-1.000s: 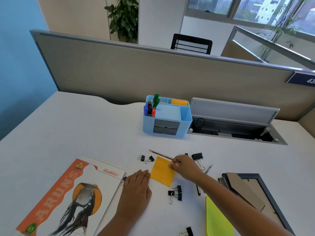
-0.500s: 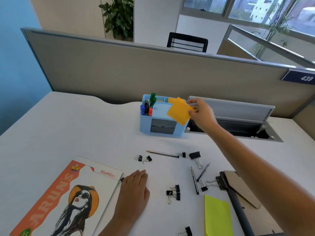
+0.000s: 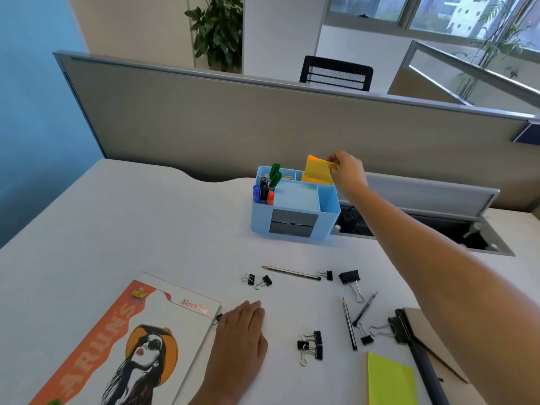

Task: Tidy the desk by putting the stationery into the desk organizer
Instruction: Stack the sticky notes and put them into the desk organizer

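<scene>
A light blue desk organizer (image 3: 328,211) stands at the back of the white desk, with several markers (image 3: 267,185) upright in its left compartment. My right hand (image 3: 346,171) pinches an orange sticky-note pad (image 3: 317,168) by its right edge. The pad stands upright in the organizer's back right compartment, its lower part hidden by the wall. My left hand (image 3: 241,328) lies flat on the desk, fingers together, holding nothing. Loose on the desk are a pencil (image 3: 292,272), two more pencils or pens (image 3: 350,325), several black binder clips (image 3: 311,344) and a yellow-green sticky pad (image 3: 390,378).
A magazine (image 3: 117,346) lies at the front left, touching my left hand. A clipboard or frame with a brown card (image 3: 423,346) sits at the front right. An open cable tray (image 3: 438,226) runs behind my right arm. A grey partition (image 3: 233,121) closes the back.
My right hand lifted the orange pad from the desk near my left hand, carried it back and lowered it into the organizer's back right compartment. The left hand stayed put.
</scene>
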Tool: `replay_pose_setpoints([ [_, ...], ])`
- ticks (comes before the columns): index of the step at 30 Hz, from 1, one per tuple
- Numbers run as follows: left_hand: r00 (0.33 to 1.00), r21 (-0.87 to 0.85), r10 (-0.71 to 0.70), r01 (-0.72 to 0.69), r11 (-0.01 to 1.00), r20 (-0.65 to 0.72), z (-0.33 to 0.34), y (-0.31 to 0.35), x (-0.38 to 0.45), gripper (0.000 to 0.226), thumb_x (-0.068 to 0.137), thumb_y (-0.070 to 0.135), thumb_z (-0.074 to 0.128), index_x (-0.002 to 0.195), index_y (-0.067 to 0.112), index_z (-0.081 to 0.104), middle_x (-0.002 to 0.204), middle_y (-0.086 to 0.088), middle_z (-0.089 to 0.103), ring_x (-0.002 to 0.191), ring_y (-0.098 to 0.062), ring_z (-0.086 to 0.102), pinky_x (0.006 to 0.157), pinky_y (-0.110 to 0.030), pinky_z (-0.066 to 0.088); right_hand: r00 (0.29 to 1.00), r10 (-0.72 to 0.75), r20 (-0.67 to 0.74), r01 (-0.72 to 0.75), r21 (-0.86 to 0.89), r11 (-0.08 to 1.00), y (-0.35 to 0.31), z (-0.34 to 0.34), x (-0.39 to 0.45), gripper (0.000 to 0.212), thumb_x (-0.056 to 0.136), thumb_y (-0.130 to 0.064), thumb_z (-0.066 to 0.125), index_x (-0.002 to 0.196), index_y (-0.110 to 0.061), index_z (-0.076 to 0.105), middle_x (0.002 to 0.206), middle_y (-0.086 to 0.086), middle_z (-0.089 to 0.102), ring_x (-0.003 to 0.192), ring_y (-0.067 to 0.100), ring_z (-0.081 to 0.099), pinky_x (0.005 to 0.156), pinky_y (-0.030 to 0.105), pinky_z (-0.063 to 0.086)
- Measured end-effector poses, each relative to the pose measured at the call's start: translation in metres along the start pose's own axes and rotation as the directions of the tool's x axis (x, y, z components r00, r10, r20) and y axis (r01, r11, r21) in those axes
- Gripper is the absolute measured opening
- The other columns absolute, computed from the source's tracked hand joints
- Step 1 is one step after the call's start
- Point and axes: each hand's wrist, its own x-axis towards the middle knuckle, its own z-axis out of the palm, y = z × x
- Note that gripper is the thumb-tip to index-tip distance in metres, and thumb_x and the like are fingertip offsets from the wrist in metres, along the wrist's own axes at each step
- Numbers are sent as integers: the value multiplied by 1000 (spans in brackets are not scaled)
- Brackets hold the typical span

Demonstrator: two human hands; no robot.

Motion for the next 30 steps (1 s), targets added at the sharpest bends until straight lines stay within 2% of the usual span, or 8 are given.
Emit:
replay_pose_setpoints([
  [5,1000,13,0,0,1000,18,-2,1,-1,36,76,22,37,101,16,62,107,2,66,100,-18,61,82,-35,52,993,77,91,-78,13,997,8,10,-6,37,89,-1,49,125,-10,48,126,10,57,105,24,56,79,27,42],
  [9,1000,17,-8,8,1000,8,-4,2,-1,36,77,20,37,102,15,63,108,1,65,103,-18,60,85,-35,50,996,-12,92,8,48,999,-3,-1,-48,41,89,-7,57,128,-12,46,132,8,51,118,24,50,95,31,41],
  [11,1000,19,-10,10,1000,0,-5,3,-1,34,77,19,37,101,15,62,108,1,65,103,-18,59,84,-35,49,977,-81,195,73,47,996,-2,-11,-85,41,87,-11,61,126,-14,49,130,6,53,119,21,49,100,32,39],
  [14,1000,36,0,0,999,-1,-5,2,-1,34,78,18,37,101,13,61,109,-1,64,104,-20,59,84,-36,48,899,-79,432,110,-49,993,19,-25,-154,36,84,-19,65,119,-24,55,124,-3,55,115,15,51,99,30,40],
  [19,1000,53,-2,3,999,-21,-3,2,-2,35,78,17,36,101,11,62,109,-3,65,103,-22,59,84,-36,44,702,106,705,121,-265,956,55,-55,-243,39,81,-37,67,116,-32,51,117,-11,52,112,10,50,87,27,41],
  [22,1000,52,-11,12,999,-7,-4,3,-2,36,78,17,34,100,11,63,108,-3,65,103,-22,60,84,-35,43,645,211,734,161,-400,902,74,-66,-277,68,74,-48,69,132,-30,38,129,-6,46,121,14,43,94,29,39],
  [25,1000,52,-22,21,998,19,-6,4,-3,37,78,18,34,101,11,63,109,-3,65,103,-21,60,83,-36,46,620,223,752,127,-377,917,84,-62,-301,97,71,-44,74,146,-33,13,150,-6,20,134,20,26,105,32,34],
  [30,999,41,-24,23,999,29,-5,3,-3,38,79,19,34,102,10,63,110,-4,65,103,-23,60,84,-37,48,661,193,725,51,-301,952,84,-54,-312,101,71,-42,75,146,-36,7,145,-6,23,135,20,18,110,32,23],
])
